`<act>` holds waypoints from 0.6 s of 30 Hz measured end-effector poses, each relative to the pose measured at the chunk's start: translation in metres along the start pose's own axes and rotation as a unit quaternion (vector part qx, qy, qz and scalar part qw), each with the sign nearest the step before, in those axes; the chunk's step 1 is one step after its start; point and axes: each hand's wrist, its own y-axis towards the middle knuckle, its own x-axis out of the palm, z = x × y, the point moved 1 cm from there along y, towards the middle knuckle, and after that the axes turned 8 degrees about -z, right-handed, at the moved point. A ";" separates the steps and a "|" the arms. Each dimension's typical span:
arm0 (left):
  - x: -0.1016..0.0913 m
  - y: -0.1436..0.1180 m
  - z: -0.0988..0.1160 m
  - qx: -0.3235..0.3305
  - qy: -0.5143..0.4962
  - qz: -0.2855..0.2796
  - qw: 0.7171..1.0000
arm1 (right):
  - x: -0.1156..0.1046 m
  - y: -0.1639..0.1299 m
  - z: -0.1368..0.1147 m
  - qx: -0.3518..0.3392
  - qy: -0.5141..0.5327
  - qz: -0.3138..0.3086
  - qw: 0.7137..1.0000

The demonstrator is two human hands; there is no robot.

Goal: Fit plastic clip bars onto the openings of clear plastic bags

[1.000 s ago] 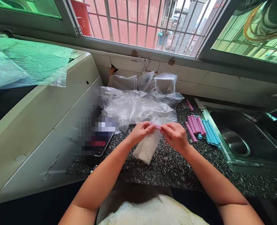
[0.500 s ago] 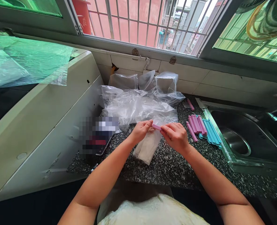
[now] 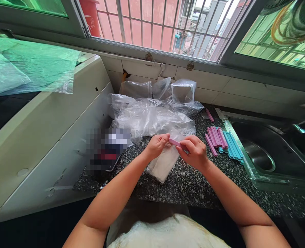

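Both hands have slid a little lower and to the right since a second ago, and the pink clip (image 3: pixel 174 142) now tilts down toward the right hand (image 3: pixel 193 151). Its fingers pinch the clip's right end; the left hand (image 3: pixel 156 145) fingers pinch the top of the small bag (image 3: pixel 164 163), which lies on the counter (image 3: pixel 183 186). I think the clip is not yet shut on the bag. Beside the sink (image 3: pixel 271 155) wait about six pink clips (image 3: pixel 216 137), about four blue clips (image 3: pixel 232 146), and one more pink one farther back. Crinkled clear bags (image 3: pixel 152 113) are piled behind.
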 end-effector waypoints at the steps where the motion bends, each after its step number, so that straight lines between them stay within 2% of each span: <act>1: 0.001 0.000 0.000 0.002 0.000 0.000 1.000 | -0.001 0.000 -0.001 -0.002 -0.003 0.006 1.000; 7: 0.003 -0.002 0.004 -0.012 -0.009 -0.010 1.000 | -0.002 -0.001 -0.002 0.000 -0.006 0.007 1.000; 18: 0.005 -0.003 0.001 -0.013 -0.033 0.012 0.999 | -0.002 0.000 -0.001 -0.031 0.022 0.041 0.998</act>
